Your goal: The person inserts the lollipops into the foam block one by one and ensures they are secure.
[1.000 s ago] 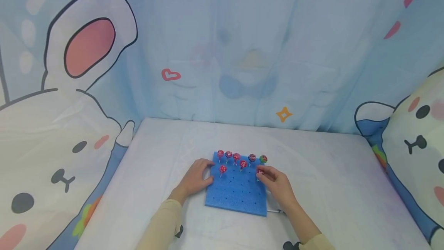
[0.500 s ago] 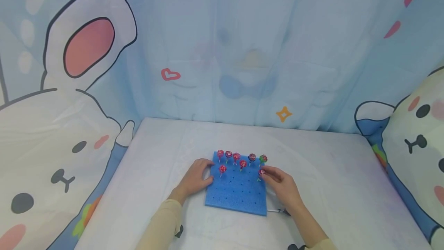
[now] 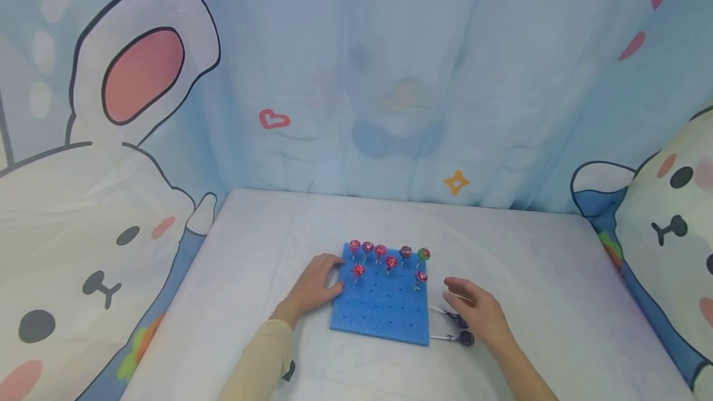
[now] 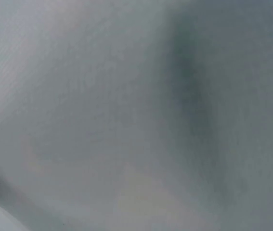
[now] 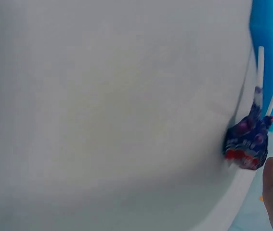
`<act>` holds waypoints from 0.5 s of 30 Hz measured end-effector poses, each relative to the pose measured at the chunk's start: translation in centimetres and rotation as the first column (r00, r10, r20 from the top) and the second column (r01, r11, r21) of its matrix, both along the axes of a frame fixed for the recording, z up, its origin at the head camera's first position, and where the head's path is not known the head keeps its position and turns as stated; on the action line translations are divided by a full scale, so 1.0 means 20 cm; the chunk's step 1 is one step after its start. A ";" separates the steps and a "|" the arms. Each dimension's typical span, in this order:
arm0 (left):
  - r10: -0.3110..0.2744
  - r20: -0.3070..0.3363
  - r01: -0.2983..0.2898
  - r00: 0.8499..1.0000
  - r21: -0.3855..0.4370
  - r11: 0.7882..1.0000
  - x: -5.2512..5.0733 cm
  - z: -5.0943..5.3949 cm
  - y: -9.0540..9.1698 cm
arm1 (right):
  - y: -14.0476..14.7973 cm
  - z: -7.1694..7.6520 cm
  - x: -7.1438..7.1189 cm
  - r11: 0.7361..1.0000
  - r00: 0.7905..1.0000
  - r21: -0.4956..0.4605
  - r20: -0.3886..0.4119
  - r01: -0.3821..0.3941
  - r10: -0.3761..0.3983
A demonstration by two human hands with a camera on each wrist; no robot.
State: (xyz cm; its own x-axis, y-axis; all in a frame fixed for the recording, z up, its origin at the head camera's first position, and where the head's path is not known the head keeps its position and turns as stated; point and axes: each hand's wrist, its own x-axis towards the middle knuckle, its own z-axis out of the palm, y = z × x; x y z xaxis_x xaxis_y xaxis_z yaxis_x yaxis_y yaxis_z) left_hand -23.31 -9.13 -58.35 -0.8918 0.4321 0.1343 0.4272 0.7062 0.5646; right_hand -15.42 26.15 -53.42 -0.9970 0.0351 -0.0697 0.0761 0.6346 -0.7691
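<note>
A blue foam board [image 3: 380,302] with rows of small holes lies on the table in the head view. Several wrapped lollipops stand in it, mostly along its far side, among them a red lollipop [image 3: 358,271] at the left and another red lollipop [image 3: 421,278] near the right edge. My left hand [image 3: 312,283] rests against the board's left edge, thumb and fingers apart. To the right of the board, my right hand [image 3: 480,309] hovers with nothing in it. Beside it lie two dark purple lollipops, the nearer lollipop [image 3: 465,338] and the farther lollipop [image 3: 458,320].
A white cloth covers the table [image 3: 278,228]. Behind it hangs a light blue curtain [image 3: 390,79] with cartoon prints. Blurred pale cloth fills most of the left wrist view. In the right wrist view, a purple lollipop [image 5: 248,143] lies by the board's side [image 5: 265,29].
My right hand has let go of the red lollipop near the board's right edge and moved right and toward me. That lollipop stays upright in the board. My left hand has not moved.
</note>
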 end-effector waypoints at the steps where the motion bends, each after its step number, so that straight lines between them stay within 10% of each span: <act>1: -0.001 -0.002 0.001 1.000 0.006 1.000 0.00 0.00 0.00 | 0.01 0.00 0.01 1.000 1.000 0.016 0.005 0.001 -0.001; 15: -0.008 -0.017 0.008 1.000 -0.001 1.000 0.00 0.01 0.00 | 0.15 -0.06 0.09 0.977 0.998 0.215 0.059 -0.010 -0.002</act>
State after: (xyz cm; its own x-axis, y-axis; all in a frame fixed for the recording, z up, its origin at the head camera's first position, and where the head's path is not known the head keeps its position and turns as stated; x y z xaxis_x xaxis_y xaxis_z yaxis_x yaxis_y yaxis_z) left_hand -23.38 -9.20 -58.25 -0.8861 0.4389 0.1488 0.4418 0.7031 0.5571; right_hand -13.53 29.23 -54.61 -0.9916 0.0517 -0.1189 0.1140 0.7850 -0.6089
